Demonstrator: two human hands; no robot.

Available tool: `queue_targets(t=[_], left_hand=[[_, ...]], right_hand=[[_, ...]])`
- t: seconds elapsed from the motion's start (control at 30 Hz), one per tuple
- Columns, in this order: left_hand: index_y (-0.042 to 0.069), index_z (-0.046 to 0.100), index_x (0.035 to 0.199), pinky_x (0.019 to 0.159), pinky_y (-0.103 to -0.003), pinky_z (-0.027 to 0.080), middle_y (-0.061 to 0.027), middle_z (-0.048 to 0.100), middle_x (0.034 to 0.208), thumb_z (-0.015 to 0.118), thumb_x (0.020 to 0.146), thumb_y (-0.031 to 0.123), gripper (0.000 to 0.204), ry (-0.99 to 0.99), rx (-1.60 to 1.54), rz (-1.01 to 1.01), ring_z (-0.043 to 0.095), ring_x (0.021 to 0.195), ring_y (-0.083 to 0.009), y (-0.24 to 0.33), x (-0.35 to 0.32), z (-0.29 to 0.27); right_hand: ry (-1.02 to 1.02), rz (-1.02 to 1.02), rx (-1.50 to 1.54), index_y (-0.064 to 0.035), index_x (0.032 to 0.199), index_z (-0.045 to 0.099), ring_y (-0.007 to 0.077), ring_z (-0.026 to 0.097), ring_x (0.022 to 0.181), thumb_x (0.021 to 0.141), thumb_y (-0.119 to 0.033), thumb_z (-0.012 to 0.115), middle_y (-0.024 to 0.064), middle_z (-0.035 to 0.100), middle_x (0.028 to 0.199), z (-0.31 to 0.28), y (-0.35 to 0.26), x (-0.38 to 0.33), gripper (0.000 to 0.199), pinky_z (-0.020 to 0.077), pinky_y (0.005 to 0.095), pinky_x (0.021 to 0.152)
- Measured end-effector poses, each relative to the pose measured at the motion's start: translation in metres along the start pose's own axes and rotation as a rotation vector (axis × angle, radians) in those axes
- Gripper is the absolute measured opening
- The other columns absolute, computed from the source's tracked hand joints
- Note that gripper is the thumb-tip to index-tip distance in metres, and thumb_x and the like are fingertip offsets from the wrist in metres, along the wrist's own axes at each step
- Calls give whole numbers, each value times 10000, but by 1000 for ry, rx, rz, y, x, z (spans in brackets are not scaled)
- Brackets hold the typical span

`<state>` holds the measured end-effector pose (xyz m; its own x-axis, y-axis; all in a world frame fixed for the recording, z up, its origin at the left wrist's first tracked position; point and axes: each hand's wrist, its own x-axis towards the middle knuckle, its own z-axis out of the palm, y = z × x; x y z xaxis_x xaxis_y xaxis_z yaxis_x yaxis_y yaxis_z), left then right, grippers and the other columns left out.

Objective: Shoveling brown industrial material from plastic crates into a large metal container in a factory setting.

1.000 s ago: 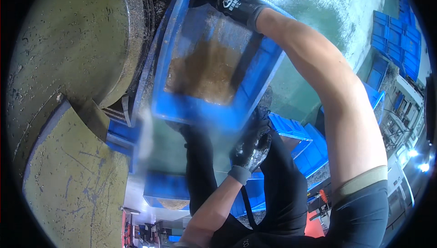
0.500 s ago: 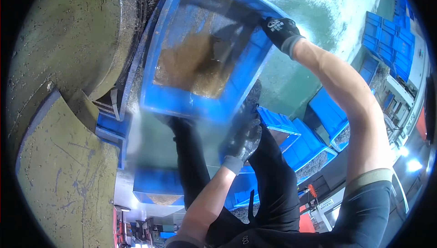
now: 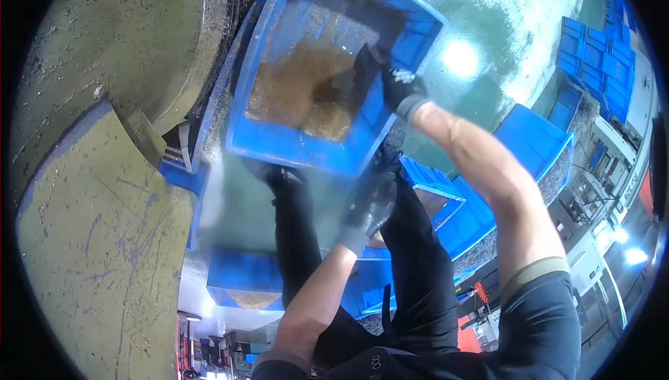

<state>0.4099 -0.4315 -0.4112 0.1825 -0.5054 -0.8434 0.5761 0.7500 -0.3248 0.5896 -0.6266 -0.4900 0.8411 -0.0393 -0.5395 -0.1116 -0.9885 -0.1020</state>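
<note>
A blue plastic crate [image 3: 327, 73] was held tilted in front of the person, its open top facing the camera and a brownish layer of fine material [image 3: 300, 94] lying across its bottom. Its left rim ran just beside the curved edge of a big olive-green machine body [image 3: 90, 171], with hardly any gap between them. To the right of the crate the wet green floor [image 3: 502, 38] lay open, well apart from the stacks of more blue crates [image 3: 592, 52] at the far side. Below the crate, other blue bins [image 3: 474, 199] crowded close around the person's dark trouser legs [image 3: 418, 261].

The right hand [image 3: 397, 84], in a black glove, was closed over the crate's right wall, fingers hooked inside the rim, with the bare forearm stretched out long from the lower right. The left hand [image 3: 369, 202], also gloved in black, sat under the crate's near lower corner, its forearm bent up from below; it appeared to press against the underside, though I could not tell how far the fingers were curled.
</note>
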Motion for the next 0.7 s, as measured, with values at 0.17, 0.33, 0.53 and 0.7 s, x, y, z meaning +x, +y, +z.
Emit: queue_targets(t=[0.17,0.33,0.53,0.7], left_hand=[[14,663,1064,858,-351,512,-155,685,1054,644,877,143,227,73,-428,-217,655,993,-274,20,2,-31],[3,652,1078,875,-346,504,-158,680,1064,648,876,136,242,12,-4,-44,650,1009,-269,7,0,-3],[-8,641,1093,892,-340,495,-161,675,1073,652,875,129,257,-55,422,137,644,1026,-265,-9,-9,14],[-12,635,1111,895,-353,495,-168,674,1088,638,871,120,273,-56,974,301,644,1022,-271,16,-27,2]], right_hand=[[-431,76,266,-47,1171,607,389,625,1038,897,-213,429,220,638,1135,1,-60,-37,367,512,472,880],[109,236,248,-63,1116,650,382,636,1018,882,-162,460,180,663,1101,-39,18,45,317,522,477,850],[-61,294,138,-55,1147,639,362,630,1049,904,-170,453,192,658,1109,-45,32,57,327,503,460,895],[-80,247,275,-80,1205,567,357,646,1001,890,-136,456,196,660,1087,-11,-32,-4,339,517,450,860]])
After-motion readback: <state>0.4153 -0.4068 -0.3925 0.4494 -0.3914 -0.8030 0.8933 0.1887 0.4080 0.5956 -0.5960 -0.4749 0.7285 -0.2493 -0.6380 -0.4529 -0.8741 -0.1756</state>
